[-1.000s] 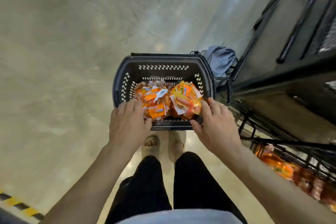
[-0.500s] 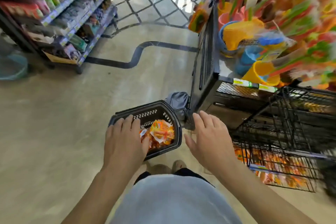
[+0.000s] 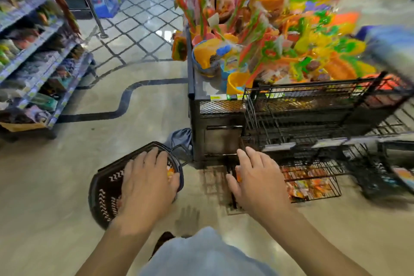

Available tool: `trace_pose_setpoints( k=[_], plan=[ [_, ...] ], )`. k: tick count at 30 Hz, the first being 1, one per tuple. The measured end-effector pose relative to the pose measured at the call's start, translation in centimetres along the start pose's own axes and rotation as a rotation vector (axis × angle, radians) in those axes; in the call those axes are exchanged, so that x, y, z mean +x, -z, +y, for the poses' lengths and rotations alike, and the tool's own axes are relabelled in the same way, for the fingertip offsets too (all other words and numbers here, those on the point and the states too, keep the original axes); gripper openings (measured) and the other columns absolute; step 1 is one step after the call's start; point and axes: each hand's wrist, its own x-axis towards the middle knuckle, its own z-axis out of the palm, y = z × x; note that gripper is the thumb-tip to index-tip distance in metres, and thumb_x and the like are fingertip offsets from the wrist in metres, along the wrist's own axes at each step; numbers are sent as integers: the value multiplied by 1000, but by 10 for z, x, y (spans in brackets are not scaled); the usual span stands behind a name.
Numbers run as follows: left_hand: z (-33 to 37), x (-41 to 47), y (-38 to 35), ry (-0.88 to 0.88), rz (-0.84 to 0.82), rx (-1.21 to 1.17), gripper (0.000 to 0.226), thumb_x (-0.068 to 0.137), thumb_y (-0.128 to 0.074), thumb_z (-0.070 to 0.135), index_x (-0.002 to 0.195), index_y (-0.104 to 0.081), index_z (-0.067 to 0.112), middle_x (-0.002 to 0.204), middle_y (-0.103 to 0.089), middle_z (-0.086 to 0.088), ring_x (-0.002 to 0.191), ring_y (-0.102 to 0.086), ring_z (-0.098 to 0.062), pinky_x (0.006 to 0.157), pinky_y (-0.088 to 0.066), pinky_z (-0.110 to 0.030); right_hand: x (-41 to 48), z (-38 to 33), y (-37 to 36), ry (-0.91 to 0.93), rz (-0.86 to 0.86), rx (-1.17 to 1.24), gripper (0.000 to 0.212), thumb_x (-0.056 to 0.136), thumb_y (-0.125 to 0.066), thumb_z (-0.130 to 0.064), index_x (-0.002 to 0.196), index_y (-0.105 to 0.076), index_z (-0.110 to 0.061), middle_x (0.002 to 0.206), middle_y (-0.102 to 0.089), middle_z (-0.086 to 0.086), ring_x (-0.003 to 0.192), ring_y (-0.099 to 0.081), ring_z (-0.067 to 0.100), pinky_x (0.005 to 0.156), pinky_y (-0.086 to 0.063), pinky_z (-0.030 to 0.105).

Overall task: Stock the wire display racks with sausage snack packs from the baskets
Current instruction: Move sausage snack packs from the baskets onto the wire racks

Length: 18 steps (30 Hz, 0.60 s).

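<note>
A black plastic basket stands on the floor at lower left, and a few orange sausage snack packs show at its right side. My left hand hovers palm down over it with fingers spread, covering most of the contents. My right hand is spread palm down over the floor, just left of a low black wire rack. That rack holds orange packs. A higher wire rack tier sits behind it. Neither hand visibly holds a pack.
A black stand topped with colourful plastic toys rises behind the racks. A grey bag lies at its foot beside the basket. Stocked shelves line the left side. More blurred wire baskets sit at the right.
The view has lifted from straight down into the basket to forward over the racks. Both hands came off the basket's near rim; my right hand moved right, towards the low rack.
</note>
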Motion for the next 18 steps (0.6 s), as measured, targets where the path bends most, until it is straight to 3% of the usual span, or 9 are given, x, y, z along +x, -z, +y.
trace_pose_setpoints(
  k=[3,9,13,18],
  plan=[
    [71,-19,-5,-58,-9,12,67,93,-57,55,149,-49,20,155,-48,-2,143,-43,-24,118,-33,-43,-46,66,-5,-55,-22,18,65,87,-59,-58,134,-64,-13,131,-68,11,117,-65,32,95,-56,48],
    [210,-53,-15,-224,-155,8,65,92,-59,54,145,-52,18,153,-50,-5,140,-47,-27,116,-37,-45,-129,191,-10,-201,-73,25,62,86,-55,-52,128,-66,-8,123,-69,14,111,-66,37,90,-57,48],
    [280,-64,-19,-295,-201,4,65,99,-47,57,154,-39,24,162,-36,2,148,-33,-22,120,-26,-40,-162,255,-10,-329,-126,22,66,79,-79,-49,130,-66,-10,120,-70,12,107,-68,35,88,-58,49],
    [340,-54,-32,-338,-290,-17,67,102,-39,57,159,-24,26,167,-23,5,152,-22,-20,123,-18,-38,-157,313,-18,-398,-186,0,68,80,-80,-49,131,-66,-6,123,-70,16,107,-68,38,88,-58,49]
  ],
)
